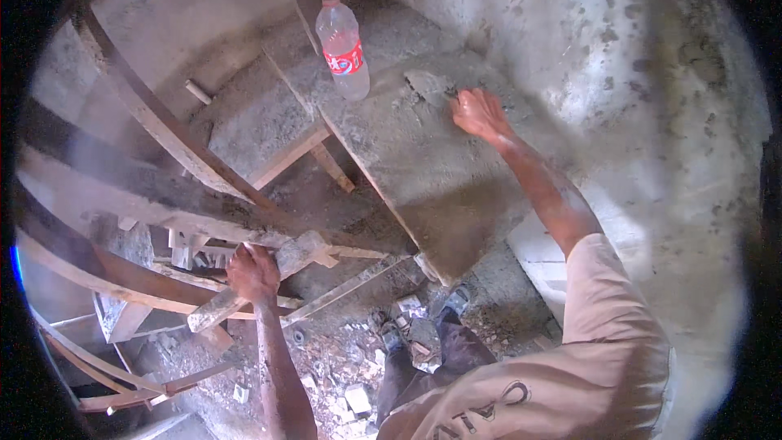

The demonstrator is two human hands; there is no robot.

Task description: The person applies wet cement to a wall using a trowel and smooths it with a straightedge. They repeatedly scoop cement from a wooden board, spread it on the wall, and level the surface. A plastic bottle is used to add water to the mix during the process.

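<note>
My right hand (481, 114) is closed in a fist round the handle of a trowel (429, 85). The trowel's grey blade lies against the wet-looking cement surface (407, 147) of a raised slab. Just left of it a clear plastic bottle (344, 57) with a red label and red cap stands upright on the slab. Lower on the left, my left hand (252, 273) is wrapped round a short wooden board (301, 254) that lies across the timber framing. The fingertips of that hand are partly hidden.
Long wooden beams (155, 118) run along the left side, with a gap between them and the slab edge. A rough plastered wall (635, 57) rises at the right. Broken rubble (356, 398) covers the floor round my feet. A small pale pipe piece (198, 91) lies at the upper left.
</note>
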